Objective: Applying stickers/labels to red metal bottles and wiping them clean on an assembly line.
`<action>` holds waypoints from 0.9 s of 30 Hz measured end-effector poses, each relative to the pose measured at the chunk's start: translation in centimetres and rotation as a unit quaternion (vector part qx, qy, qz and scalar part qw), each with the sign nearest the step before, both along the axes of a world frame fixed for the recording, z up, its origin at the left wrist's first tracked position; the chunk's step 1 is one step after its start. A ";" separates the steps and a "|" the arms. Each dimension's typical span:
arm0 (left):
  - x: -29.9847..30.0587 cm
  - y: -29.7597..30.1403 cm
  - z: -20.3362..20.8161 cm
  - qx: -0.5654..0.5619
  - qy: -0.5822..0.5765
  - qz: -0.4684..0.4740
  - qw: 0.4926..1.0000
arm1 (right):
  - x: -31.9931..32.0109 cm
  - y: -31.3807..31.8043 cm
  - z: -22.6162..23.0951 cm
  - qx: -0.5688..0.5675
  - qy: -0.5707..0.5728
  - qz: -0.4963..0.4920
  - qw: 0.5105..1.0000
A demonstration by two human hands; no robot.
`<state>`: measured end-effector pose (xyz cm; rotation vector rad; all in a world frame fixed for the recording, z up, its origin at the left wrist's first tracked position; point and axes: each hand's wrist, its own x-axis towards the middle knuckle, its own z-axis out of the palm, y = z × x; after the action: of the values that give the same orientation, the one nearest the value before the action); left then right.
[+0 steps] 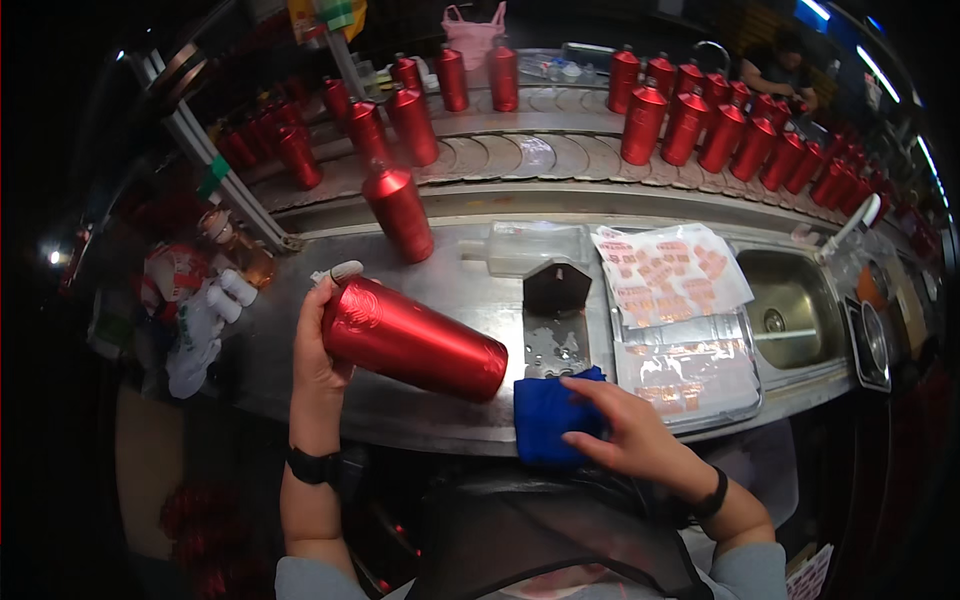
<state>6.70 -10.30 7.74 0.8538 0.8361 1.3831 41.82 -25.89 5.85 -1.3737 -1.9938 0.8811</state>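
L hand (318,340) is gripping the red metallic bottle (415,340) at its 10 o'clock end, long axis running 10-to-4; R hand (622,428), w/ fingers spread, is hanging over the blue cloth (543,420) at bottle's 4 o'clock, contact unclear.

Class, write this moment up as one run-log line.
left hand: gripping red bottle, tilted | right hand: open, over blue cloth, contact unclear | second bottle: standing on counter
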 end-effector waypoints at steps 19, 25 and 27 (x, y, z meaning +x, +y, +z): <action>8.2 -2.9 -2.8 -0.132 0.015 -0.226 0.965 | -9.0 -0.4 -1.0 0.076 -0.116 -0.054 0.989; 8.2 0.6 -6.9 -0.175 0.052 -0.314 0.932 | -10.9 0.5 -2.1 0.085 -0.139 -0.079 0.983; 8.1 1.8 -7.5 -0.157 0.040 -0.319 0.934 | -11.5 1.3 -2.5 0.092 -0.158 -0.087 0.979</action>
<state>14.79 -8.48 0.20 0.8332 0.7252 0.6268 30.28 -24.55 3.34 -1.6297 -2.0820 0.4066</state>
